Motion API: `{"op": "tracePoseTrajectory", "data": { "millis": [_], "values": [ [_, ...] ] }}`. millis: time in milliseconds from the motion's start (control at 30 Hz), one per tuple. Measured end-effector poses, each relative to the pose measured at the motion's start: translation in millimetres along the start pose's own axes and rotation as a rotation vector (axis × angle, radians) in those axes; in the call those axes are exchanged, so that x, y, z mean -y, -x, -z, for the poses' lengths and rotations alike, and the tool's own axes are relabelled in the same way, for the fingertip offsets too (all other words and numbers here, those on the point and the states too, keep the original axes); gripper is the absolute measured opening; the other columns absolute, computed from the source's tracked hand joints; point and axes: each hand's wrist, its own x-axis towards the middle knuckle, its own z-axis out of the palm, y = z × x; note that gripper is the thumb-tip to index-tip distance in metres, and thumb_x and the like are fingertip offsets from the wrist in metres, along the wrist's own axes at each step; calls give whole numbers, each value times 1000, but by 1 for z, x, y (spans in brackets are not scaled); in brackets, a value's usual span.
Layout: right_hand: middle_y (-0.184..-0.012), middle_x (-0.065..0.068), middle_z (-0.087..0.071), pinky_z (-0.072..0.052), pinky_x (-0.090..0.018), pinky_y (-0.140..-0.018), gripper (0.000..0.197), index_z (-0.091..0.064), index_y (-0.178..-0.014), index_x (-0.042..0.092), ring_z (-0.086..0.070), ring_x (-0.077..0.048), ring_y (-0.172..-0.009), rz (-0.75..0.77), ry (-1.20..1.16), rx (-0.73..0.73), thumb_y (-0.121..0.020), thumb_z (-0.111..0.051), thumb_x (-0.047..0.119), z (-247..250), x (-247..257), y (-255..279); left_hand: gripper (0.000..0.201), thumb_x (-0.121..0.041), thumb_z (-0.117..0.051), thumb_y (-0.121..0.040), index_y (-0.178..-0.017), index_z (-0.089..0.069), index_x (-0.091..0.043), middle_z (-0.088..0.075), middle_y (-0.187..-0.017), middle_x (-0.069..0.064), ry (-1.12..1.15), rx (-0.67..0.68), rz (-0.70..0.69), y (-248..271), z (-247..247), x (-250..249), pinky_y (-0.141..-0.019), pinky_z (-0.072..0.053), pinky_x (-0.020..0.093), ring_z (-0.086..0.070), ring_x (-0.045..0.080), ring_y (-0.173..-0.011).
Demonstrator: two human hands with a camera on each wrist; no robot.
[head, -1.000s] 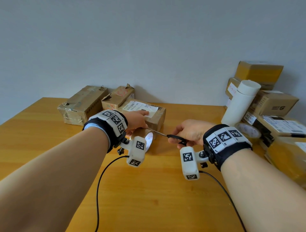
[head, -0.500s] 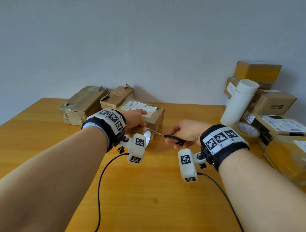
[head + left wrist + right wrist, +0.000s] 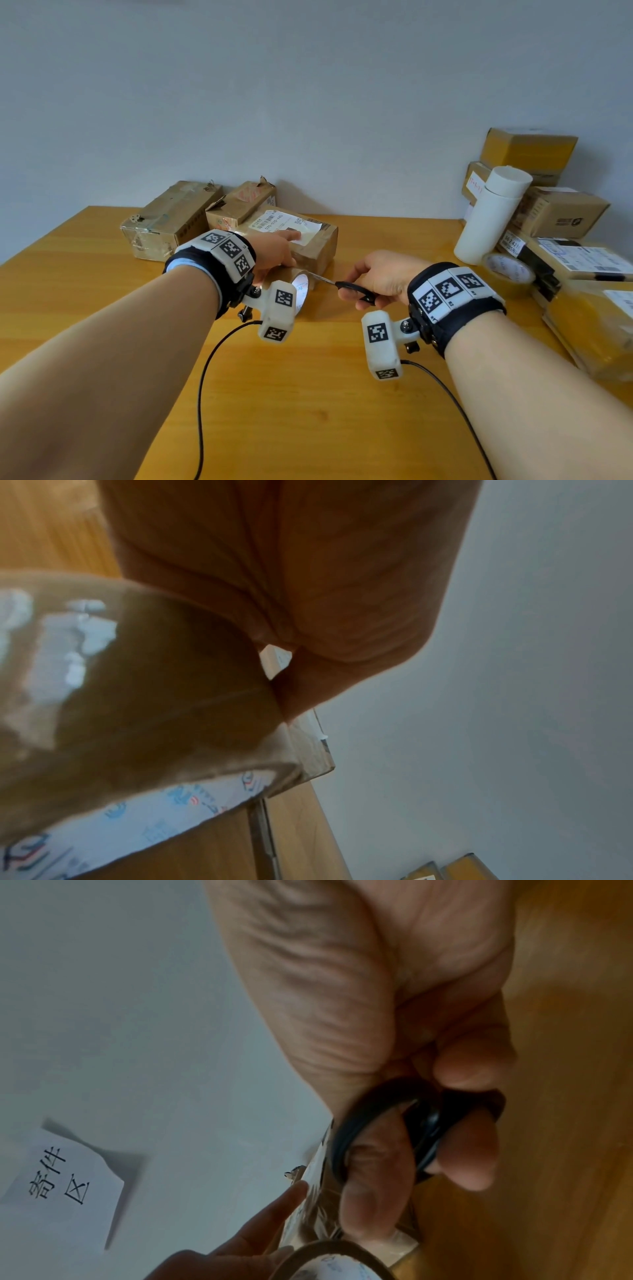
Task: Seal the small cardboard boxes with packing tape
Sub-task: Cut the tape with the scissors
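Three cardboard boxes sit at the far left of the desk (image 3: 308,394): a long worn box (image 3: 171,222), a torn-topped box (image 3: 239,202) beside it, and a labelled box (image 3: 308,240) nearest the hands. At the right, a stack of at least five more boxes, the topmost a yellow box (image 3: 527,149); how many lie underneath cannot be told. Two tape rolls: one roll (image 3: 301,284) at the left hand (image 3: 274,250), a second roll (image 3: 510,274) at the right by the stack. One pair of scissors (image 3: 342,286) in the right hand (image 3: 380,274). One white cylinder (image 3: 489,216). One paper sign (image 3: 58,1185) on the wall. Two hands.
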Motion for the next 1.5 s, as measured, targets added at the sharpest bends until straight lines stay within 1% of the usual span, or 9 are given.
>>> {"op": "tracePoseTrajectory", "data": {
  "millis": [133,367,500,700,900,1100,1200,1333,1500],
  "values": [
    [-88,3,-80,-40,-20,-51,13,-68,-107,18,-67,-13,-73,19,37,-17,-96,-66,10,-2,-2,3,72,7,-50,-94,-150,-35,-37,-45,-145,13,-64,-12,-48,4,1,3,-96,-54,41,-55,28,-109],
    [-83,0,-79,-49,-24,-57,17,-66,-111,12,-65,-12,-65,-1,-6,39,-97,-63,4,-7,-7,2,77,-1,-55,-95,-152,-27,-44,-52,-128,20,-180,-31,-6,12,4,3,-101,-49,57,-62,36,-106],
    [-78,-1,-77,-49,-23,-54,21,-65,-114,11,-63,-13,-64,-14,-80,57,-95,-68,3,-7,-8,5,73,-7,-65,-93,-154,-31,-31,-45,-128,-2,-228,-66,-89,18,8,6,-78,-47,22,-49,0,-85],
    [-82,0,-78,-51,-23,-55,18,-68,-111,13,-66,-13,-68,60,-6,19,-98,-62,3,-6,-5,17,67,-1,-58,-95,-147,-39,-39,-59,-124,20,-125,-24,1,32,8,8,-99,-51,53,-62,39,-116],
    [-87,-3,-80,-51,-25,-59,16,-68,-111,13,-68,-15,-78,174,28,-71,-98,-63,4,-4,1,32,49,2,-57,-95,-139,-52,-18,-66,-119,11,22,-34,-62,44,15,14,-95,-54,48,-64,29,-108],
    [-88,3,-77,-51,-23,-58,23,-71,-110,20,-70,-7,-77,310,145,-145,-88,-78,13,-5,7,45,24,-8,-54,-99,-122,-63,-10,-67,-106,9,-50,5,-35,66,18,7,-57,-54,25,-64,17,-81],
    [-89,8,-74,-51,-17,-59,24,-73,-107,22,-68,1,-72,365,210,-187,-86,-81,13,-5,11,48,26,-6,-56,-97,-121,-65,-8,-68,-112,13,-35,9,-22,71,21,9,-72,-57,31,-64,22,-88],
    [-95,7,-75,-58,-33,-89,27,-74,-105,27,-71,-8,-92,450,312,-258,-85,-81,11,-4,11,49,27,-4,-61,-94,-120,-66,-7,-70,-114,16,-34,10,-15,74,21,12,-87,-56,38,-64,25,-93],
    [-114,9,-61,-51,-32,-97,36,-70,-118,28,-62,-11,-103,567,431,-416,-89,-75,10,-6,9,52,22,0,-59,-94,-116,-65,-4,-69,-92,9,43,2,-10,75,19,11,-56,-54,27,-64,18,-75]
  ]
}}
